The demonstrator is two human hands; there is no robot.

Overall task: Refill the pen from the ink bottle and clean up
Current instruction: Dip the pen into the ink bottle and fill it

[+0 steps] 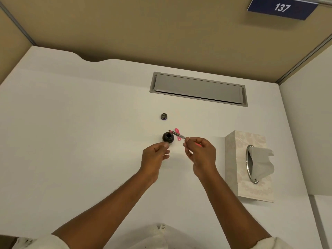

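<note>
While your right grip (200, 153) is pinching the back end of the pen (177, 134) between thumb and fingertips, the pen is slanting up and to the left, with its dark point hanging just above the far rim of the ink bottle (168, 137). A bit of pink is showing between your fingers where they are closing on the pen. The ink bottle is standing upright and uncapped on the white bench (89, 123), near the middle. Your left grip (155, 155) is sitting just on the near side of it, fingers curled, thumb tip meeting the bottle's lower edge; whether it is really holding the bottle, I cannot tell. A pink pen part (177, 130) is lying flat on the bench just right of the bottle, passing under the pen. The bottle cap (164, 116) is resting farther back, apart from the bottle, open side up. To your right, a patterned tissue box (235, 159) is standing with a tissue (262, 160) sticking out of its oval slot. Behind everything, a grey flap (197, 88) is lying set into the bench, and a blue sign (282, 8) reading 137 is hanging on the partition.
</note>
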